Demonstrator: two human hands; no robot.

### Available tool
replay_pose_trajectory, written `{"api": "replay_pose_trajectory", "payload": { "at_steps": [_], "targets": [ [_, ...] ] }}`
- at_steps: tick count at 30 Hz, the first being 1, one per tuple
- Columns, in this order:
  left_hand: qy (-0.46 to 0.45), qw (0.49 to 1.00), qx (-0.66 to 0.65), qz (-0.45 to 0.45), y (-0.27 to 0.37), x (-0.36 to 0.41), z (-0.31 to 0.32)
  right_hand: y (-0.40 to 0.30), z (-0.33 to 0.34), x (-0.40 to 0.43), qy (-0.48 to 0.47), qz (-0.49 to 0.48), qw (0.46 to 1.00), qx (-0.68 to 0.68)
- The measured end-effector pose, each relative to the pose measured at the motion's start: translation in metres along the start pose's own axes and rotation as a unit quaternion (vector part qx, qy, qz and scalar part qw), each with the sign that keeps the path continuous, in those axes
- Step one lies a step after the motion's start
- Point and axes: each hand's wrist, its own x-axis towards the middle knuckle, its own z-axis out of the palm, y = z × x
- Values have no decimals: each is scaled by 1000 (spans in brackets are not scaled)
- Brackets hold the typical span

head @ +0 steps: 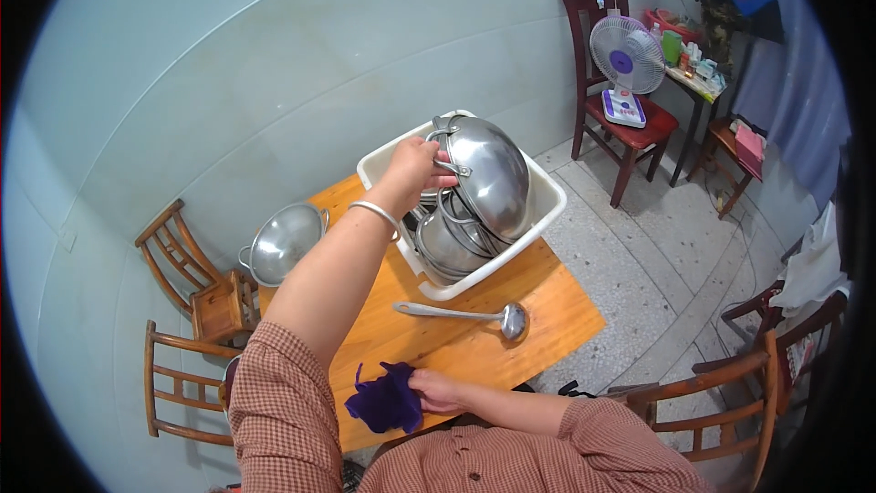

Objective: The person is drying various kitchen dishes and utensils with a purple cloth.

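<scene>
My left hand (423, 166) has its fingers around the loop handle of a shiny stainless steel wok (489, 171), whose rounded underside faces up. The wok leans in a white plastic tub (499, 272), over several stacked steel pots (448, 239) with loop handles. Down at the table's near edge, my right hand (438, 390) holds a crumpled purple cloth (387, 400). A steel ladle (455, 313) lies on the wooden table (547, 315) between the cloth and the tub. Left of my forearm, a two-handled steel pan (284, 243) rests bottom up.
Wooden chairs (209, 301) stand left of the table, another chair (712, 390) at the lower right. Across the tiled floor (616, 260), a fan (624, 68) sits on a dark red chair (647, 133). Beside it, a small side table (705, 85) bears bottles and boxes. A pale wall (308, 68) runs behind.
</scene>
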Motion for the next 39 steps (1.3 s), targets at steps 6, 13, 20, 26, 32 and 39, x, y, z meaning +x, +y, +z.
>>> {"api": "replay_pose_trajectory", "payload": {
  "at_steps": [6, 13, 20, 26, 32, 39],
  "targets": [
    [53, 989, -130, 41, -22, 16, -25, 4, -2, 4, -4, 3, 1000, -4],
    [11, 938, -321, 131, -23, -59, -95, 1, 3, 0, -20, -5, 1000, 0],
    [257, 874, -319, 263, -51, -263, -155, -15, 22, -10, -7, -5, 999, 42],
    [414, 844, -88, 330, -129, -337, -169, -18, 17, -41, -7, -29, 989, 147],
    [390, 789, 172, 442, -177, -345, -150, -53, 33, -110, 106, -182, 975, 75],
    [215, 774, 392, 448, -234, -362, -138, -89, 61, -142, 61, -301, 952, 2]
  ]
}}
